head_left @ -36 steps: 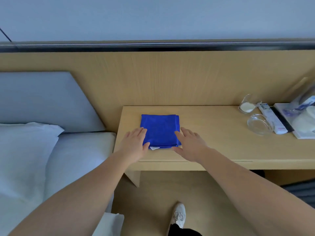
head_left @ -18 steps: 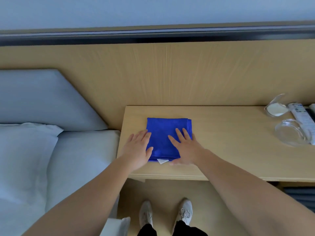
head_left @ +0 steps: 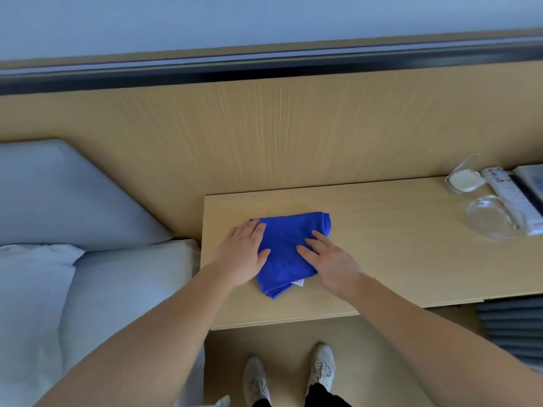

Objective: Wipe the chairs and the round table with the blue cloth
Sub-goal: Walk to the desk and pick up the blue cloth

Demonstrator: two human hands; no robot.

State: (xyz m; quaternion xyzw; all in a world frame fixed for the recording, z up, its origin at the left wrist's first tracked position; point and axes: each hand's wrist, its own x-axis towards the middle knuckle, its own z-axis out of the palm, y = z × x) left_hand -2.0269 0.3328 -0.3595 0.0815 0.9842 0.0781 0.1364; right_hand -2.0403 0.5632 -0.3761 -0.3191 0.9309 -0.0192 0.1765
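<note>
A folded blue cloth (head_left: 289, 248) lies on the left part of a light wooden bedside shelf (head_left: 382, 254), turned a little askew, with a white tag showing at its near edge. My left hand (head_left: 242, 254) rests flat on the cloth's left side, fingers together and thumb out over the fabric. My right hand (head_left: 329, 258) lies flat on its right side, fingers spread. Neither hand has closed around the cloth. No chair or round table is in view.
A bed with white pillows (head_left: 58, 207) borders the shelf on the left. At the shelf's far right stand a clear glass dish (head_left: 490, 220), a lidded clear container (head_left: 464, 179) and a remote control (head_left: 512, 198). A wooden wall panel rises behind. My shoes (head_left: 289, 374) stand below the shelf.
Both hands have slid further onto the cloth, and the cloth has rotated slightly and bunched at its near edge. The view has moved closer and tilted down.
</note>
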